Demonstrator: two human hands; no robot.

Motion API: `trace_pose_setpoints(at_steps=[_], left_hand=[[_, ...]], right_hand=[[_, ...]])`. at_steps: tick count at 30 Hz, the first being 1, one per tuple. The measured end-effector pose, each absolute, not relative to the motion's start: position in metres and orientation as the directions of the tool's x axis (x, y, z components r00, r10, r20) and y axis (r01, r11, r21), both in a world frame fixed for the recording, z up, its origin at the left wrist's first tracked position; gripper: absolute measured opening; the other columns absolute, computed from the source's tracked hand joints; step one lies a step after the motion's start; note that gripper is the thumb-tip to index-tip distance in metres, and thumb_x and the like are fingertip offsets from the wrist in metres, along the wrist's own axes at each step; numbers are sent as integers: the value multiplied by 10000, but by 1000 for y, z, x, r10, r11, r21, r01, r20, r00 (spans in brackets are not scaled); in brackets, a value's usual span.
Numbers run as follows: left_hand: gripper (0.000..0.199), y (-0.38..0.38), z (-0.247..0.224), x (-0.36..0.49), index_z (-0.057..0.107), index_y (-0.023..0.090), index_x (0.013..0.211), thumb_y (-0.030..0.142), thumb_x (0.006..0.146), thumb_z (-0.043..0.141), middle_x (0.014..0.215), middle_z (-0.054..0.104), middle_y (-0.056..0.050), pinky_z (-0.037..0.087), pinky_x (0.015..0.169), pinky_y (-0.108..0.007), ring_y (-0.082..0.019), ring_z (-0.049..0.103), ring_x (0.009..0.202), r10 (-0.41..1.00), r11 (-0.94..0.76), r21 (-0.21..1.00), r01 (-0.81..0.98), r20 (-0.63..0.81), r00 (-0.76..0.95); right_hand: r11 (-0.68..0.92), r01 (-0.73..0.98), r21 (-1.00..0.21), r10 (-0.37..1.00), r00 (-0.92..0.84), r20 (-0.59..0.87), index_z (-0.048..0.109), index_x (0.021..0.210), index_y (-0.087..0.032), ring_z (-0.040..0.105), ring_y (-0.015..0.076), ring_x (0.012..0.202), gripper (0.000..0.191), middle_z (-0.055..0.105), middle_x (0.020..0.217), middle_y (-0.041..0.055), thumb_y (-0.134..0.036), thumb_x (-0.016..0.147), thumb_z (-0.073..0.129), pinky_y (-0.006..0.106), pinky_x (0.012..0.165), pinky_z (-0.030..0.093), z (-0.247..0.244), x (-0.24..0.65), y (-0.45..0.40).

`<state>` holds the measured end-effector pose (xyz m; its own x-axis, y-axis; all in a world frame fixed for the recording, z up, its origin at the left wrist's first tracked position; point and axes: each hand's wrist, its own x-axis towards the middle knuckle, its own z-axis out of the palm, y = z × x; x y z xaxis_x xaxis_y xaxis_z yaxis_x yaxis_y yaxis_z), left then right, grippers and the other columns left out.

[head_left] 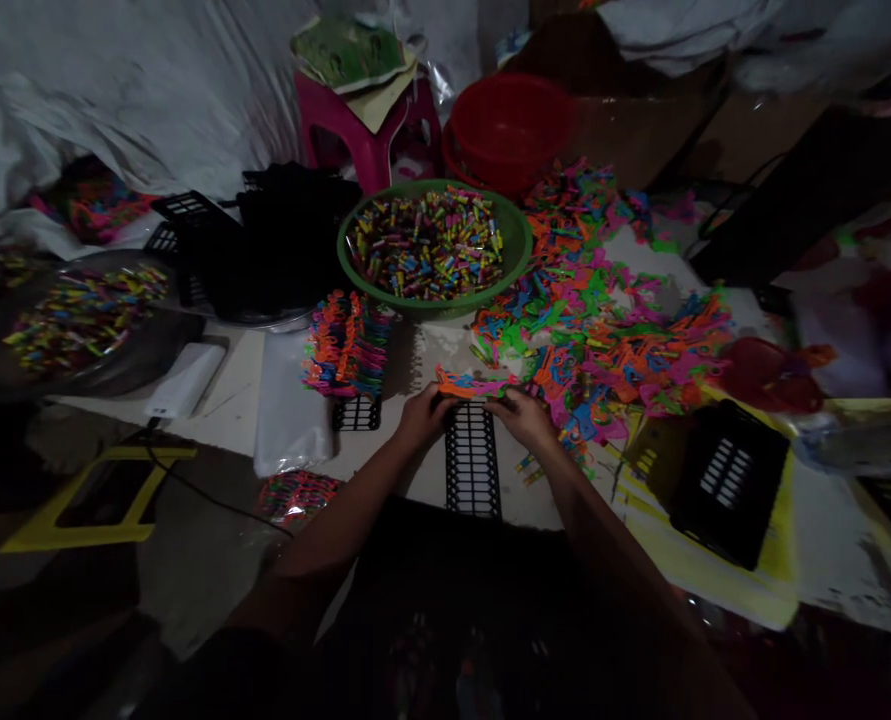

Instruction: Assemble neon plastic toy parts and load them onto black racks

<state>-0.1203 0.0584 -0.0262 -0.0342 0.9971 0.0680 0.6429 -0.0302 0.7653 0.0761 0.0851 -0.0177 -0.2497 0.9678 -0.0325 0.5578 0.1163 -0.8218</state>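
My left hand and my right hand are closed on the two ends of a small row of orange, blue and pink plastic pieces. The row is at the far end of a long black slotted rack; whether it touches the rack, I cannot tell. Left of the hands, a dense stack of similar colourful plastic pieces stands on a second black rack. A large loose heap of such pieces spreads beyond and right of my right hand.
A green basin holds many small coloured sticks. Clear plastic bags and a white device with a cable lie left. Black racks are piled behind them. A black basket rests on yellow sheeting at right. Red basins stand behind.
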Motion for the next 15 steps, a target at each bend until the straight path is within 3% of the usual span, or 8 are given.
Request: trace_pose_setpoints(at_steps=[4, 8, 15], left_hand=[[180, 58, -29, -121, 597, 207, 913, 331, 791, 549, 857, 681, -4, 453, 702, -235, -154, 618, 794, 996, -50, 786, 616, 87, -31], [229, 58, -32, -121, 603, 197, 944, 359, 798, 535, 848, 680, -10, 456, 696, -234, -151, 617, 770, 992, -71, 799, 597, 117, -39], [225, 63, -31, -130, 632, 211, 965, 315, 790, 536, 899, 689, -15, 463, 757, -266, -167, 619, 839, 999, -40, 808, 588, 19, 41]], right_hand=[[76, 686, -724, 990, -138, -26, 591, 646, -204, 591, 176, 726, 195, 658, 719, 15, -361, 754, 550, 270, 680, 437, -18, 68, 82], [82, 756, -649, 996, -90, 21, 616, 678, -217, 588, 180, 794, 103, 673, 791, 29, -277, 745, 565, 274, 743, 426, -18, 61, 79], [98, 679, -727, 988, -155, -12, 646, 796, -218, 601, 146, 727, 166, 678, 780, -4, -325, 779, 520, 252, 703, 449, -13, 72, 78]])
